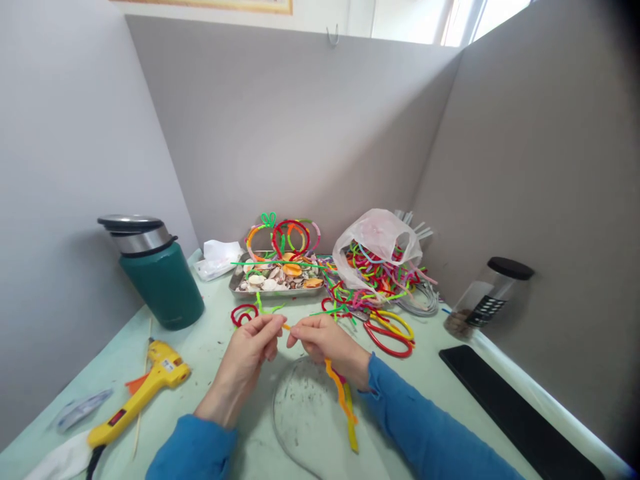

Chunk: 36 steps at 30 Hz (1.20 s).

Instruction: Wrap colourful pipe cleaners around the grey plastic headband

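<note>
Fingers pinched, my left hand point(255, 347) and my right hand point(327, 340) meet over the middle of the table. Between their fingertips a short stretch of orange pipe cleaner point(287, 327) shows, gripped from both sides. More orange pipe cleaner point(341, 393) hangs below my right hand, beside a yellow-green pipe cleaner point(353, 427) and a bit of dark pink; my palm hides how they join. Just beyond my left hand lies a red pipe cleaner coil point(243, 315). Scissors with red and yellow handles point(393, 333) rest to the right of my right hand.
A metal tray point(277, 292) of shells stands at the back, near a plastic bag point(375, 233) of pipe cleaners. At left are a green bottle point(163, 283) and a yellow glue gun point(135, 397). A jar point(487, 300) and a black slab point(515, 407) sit right.
</note>
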Available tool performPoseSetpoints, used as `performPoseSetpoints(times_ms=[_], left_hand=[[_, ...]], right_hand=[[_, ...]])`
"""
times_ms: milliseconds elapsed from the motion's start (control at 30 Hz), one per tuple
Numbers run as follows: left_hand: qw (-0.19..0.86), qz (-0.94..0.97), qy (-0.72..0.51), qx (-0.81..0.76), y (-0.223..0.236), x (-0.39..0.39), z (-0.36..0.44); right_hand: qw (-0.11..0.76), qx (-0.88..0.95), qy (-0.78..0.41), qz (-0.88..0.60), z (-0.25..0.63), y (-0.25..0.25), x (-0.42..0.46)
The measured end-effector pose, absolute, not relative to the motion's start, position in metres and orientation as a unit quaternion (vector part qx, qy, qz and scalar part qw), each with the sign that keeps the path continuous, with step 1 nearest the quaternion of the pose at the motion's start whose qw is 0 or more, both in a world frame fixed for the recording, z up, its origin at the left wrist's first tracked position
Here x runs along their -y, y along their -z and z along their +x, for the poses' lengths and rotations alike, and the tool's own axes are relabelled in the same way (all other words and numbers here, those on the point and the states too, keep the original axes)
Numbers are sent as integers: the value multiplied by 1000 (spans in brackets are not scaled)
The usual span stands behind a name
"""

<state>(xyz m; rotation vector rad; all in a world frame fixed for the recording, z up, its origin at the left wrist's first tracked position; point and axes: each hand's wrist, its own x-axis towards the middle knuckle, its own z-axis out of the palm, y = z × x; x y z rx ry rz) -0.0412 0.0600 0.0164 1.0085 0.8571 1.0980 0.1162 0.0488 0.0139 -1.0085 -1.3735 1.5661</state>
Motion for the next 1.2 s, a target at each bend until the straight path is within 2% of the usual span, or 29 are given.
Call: performPoseSetpoints(times_ms=[100,233,400,533,700,800,1000,1200], left_hand=[[620,468,-489,-396,-17,-59,-39],[620,444,-534,-366,-20,-61,-46],[602,394,-607,-337,-24,-67,-57],[601,344,-648,-316,-25,-72,-65],[655,274,-642,-290,-25,-76,-76],[664,245,-650,-278,-26,-76,-78],[536,341,-722,-272,-35,-71,-71],[317,499,-725,-354,-39,-60,-64]], right_hand=[[391,518,-654,-389,118,-16,-48],[335,532,-689,-360,122,-18,-45],[279,591,-651,-388,127,-18,-48],[266,645,-582,-418,131,-19,-51],[278,743,-395,-463,132,-22,-51],[278,773,-335,-461,129,-22,-50],[252,767,-329,-489,142,-18,-55],[67,825,-195,-526,158,-20,-55]])
